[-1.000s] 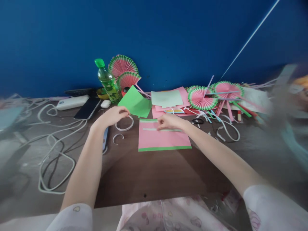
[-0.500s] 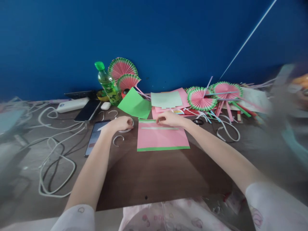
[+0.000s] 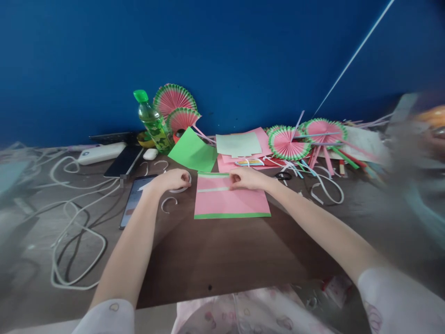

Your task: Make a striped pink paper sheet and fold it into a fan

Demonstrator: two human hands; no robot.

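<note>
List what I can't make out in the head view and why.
All in the head view:
White ring: partly hidden by the left hand, so its grip is unclear.
White strip on the pink sheet: right stretch hidden by the right hand.
Lit phone: one side behind the left forearm; screen contents too small.
Orange thing: blurred, cut off by the right edge.

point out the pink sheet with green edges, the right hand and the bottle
Pink sheet (image 3: pixel 232 202): head view, bare pink middle
Right hand (image 3: pixel 248 178): head view, back of hand
Bottle (image 3: pixel 157 130): head view, labelled body
</note>
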